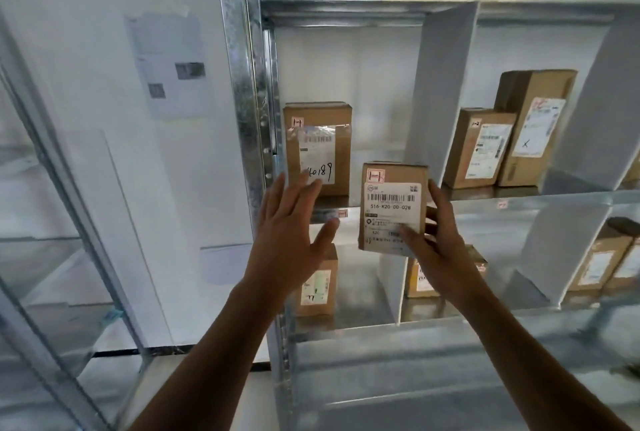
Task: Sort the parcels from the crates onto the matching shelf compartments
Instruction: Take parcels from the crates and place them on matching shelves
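While the right hand (440, 240) clamps a small brown parcel (393, 205) between thumb and fingers, holding it upright in front of the metal shelf (519, 204), the left hand (294, 223) hovers beside it with fingers spread and touching nothing. Its label faces outward, with a small pink tag at the top corner. Just behind, another parcel (317, 148) stands in the leftmost compartment, beside a white divider (440, 91).

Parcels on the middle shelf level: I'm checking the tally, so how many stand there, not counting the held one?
3: one parcel in the left compartment, two side by side in the next. Others may be hidden further right.
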